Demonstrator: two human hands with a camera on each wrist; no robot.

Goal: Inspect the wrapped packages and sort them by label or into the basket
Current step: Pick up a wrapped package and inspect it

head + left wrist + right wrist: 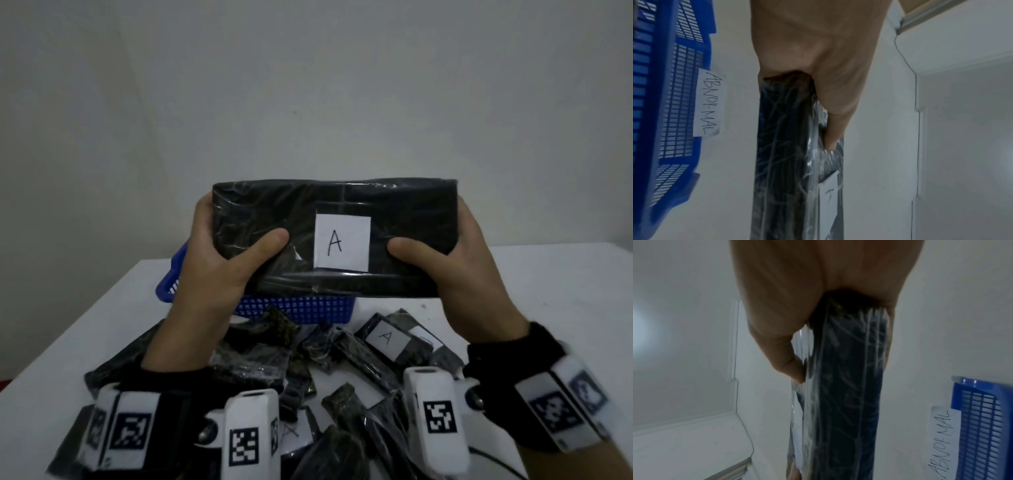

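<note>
A large black wrapped package (342, 209) is held up in front of me, above the table, its white label (342, 242) marked "A" facing me. My left hand (219, 253) grips its left end, thumb on the front face. My right hand (455, 253) grips the right end the same way. The wrist views show the package (785, 162) (849, 386) edge-on, pinched between thumb and fingers of each hand (824, 68) (797, 308). Behind and below stands the blue basket (301, 310), tagged "ABNORMAL" (708, 104) (944, 441).
A pile of several smaller black wrapped packages (260, 363) covers the near part of the white table (548, 284); one (394, 339) shows an "A" label. A plain wall rises behind the table.
</note>
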